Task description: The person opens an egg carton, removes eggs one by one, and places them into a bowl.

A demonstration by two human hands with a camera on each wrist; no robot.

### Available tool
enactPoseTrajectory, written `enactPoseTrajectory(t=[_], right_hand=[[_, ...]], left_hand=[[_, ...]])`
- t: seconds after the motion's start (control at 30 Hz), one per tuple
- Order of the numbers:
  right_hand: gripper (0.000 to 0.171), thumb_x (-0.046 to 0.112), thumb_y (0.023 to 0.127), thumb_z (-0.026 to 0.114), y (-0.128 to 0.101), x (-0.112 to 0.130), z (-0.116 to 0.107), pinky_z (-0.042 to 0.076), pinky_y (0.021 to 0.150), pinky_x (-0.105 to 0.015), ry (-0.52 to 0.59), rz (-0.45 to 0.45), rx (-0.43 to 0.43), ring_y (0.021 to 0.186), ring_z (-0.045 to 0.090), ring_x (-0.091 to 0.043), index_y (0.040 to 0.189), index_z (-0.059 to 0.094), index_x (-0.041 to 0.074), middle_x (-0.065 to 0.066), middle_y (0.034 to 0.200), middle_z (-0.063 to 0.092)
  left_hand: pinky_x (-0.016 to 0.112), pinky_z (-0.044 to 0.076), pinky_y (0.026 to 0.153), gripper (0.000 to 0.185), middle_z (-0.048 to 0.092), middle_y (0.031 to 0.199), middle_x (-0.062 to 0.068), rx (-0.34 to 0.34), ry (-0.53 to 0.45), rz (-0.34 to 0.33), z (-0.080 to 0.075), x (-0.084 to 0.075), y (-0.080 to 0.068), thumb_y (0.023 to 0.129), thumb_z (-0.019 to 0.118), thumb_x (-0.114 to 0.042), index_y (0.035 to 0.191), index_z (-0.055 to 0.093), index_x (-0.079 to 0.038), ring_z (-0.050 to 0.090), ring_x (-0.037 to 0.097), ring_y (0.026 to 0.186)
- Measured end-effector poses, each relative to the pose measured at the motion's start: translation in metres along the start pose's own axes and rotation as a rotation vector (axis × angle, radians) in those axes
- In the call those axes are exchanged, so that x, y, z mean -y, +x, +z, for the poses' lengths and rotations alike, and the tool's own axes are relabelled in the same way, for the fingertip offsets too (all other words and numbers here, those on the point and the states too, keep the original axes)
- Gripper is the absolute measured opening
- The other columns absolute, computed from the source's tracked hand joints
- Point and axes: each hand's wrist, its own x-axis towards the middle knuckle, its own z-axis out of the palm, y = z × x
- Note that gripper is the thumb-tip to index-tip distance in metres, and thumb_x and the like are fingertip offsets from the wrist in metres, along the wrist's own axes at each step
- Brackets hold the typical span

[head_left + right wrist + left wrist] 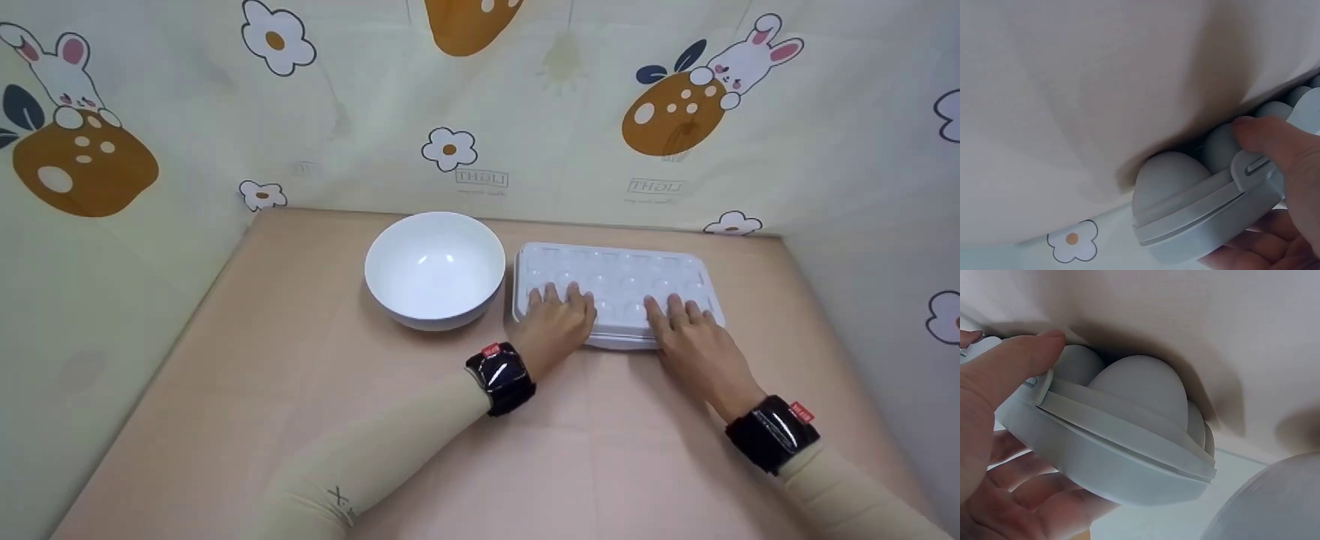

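Observation:
A white lidded egg box (619,285) lies on the table, its lid dotted with small round bumps. My left hand (553,326) grips its near left side, the fingers spread over the lid. In the left wrist view the left thumb (1027,354) presses at a clasp on the rim, beside the rounded cups of the base. My right hand (701,352) grips the near right side in the same way. The right thumb (1269,138) lies by another clasp (1247,167), its fingers across the lid. The lid sits on the base; the inside is hidden.
A white bowl (435,266) stands just left of the egg box. The table (285,360) has a pale pinkish cover. Behind it and at both sides hangs a patterned cloth (360,97) with rabbits, fruit and flowers. Black bands are on both wrists.

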Motion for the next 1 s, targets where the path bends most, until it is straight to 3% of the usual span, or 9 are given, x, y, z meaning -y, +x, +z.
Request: enactPoseTrajectory(t=[0.1, 0.4, 0.8, 1.0], right_hand=[[0.045, -0.008, 0.099, 0.061, 0.0, 0.001, 0.001, 0.06, 0.085, -0.062, -0.016, -0.002, -0.012, 0.108, 0.069, -0.053, 0.143, 0.057, -0.007, -0.038, 0.126, 0.064], [0.05, -0.002, 0.094, 0.066, 0.001, 0.002, 0.001, 0.059, 0.086, -0.065, 0.024, 0.018, -0.009, 0.109, 0.068, -0.056, 0.143, 0.057, -0.009, -0.041, 0.127, 0.063], [0.052, -0.001, 0.094, 0.065, 0.001, 0.001, 0.002, 0.057, 0.09, -0.066, 0.036, 0.011, 0.02, 0.112, 0.066, -0.058, 0.144, 0.055, -0.011, -0.043, 0.129, 0.061], [0.052, -0.003, 0.092, 0.067, 0.002, 0.0, 0.004, 0.058, 0.088, -0.065, 0.018, -0.016, 0.0, 0.109, 0.067, -0.056, 0.142, 0.055, -0.012, -0.042, 0.126, 0.061]], left_hand=[[0.051, 0.063, 0.09, 0.037, 0.07, 0.138, 0.014, -0.02, 0.006, -0.014, 0.0, -0.003, 0.001, 0.113, 0.043, -0.011, 0.144, 0.064, -0.008, 0.074, 0.038, 0.115], [0.054, 0.06, 0.094, 0.039, 0.065, 0.144, 0.017, 0.031, 0.005, 0.009, 0.0, -0.006, 0.002, 0.113, 0.043, -0.008, 0.148, 0.059, -0.004, 0.071, 0.041, 0.12], [0.059, 0.057, 0.097, 0.038, 0.062, 0.147, 0.021, 0.036, -0.023, -0.014, 0.004, -0.011, 0.003, 0.112, 0.042, -0.006, 0.146, 0.058, -0.001, 0.068, 0.045, 0.123], [0.056, 0.06, 0.092, 0.036, 0.065, 0.143, 0.019, 0.001, 0.058, -0.005, 0.004, -0.012, 0.001, 0.112, 0.043, -0.007, 0.143, 0.06, -0.003, 0.071, 0.041, 0.119]])
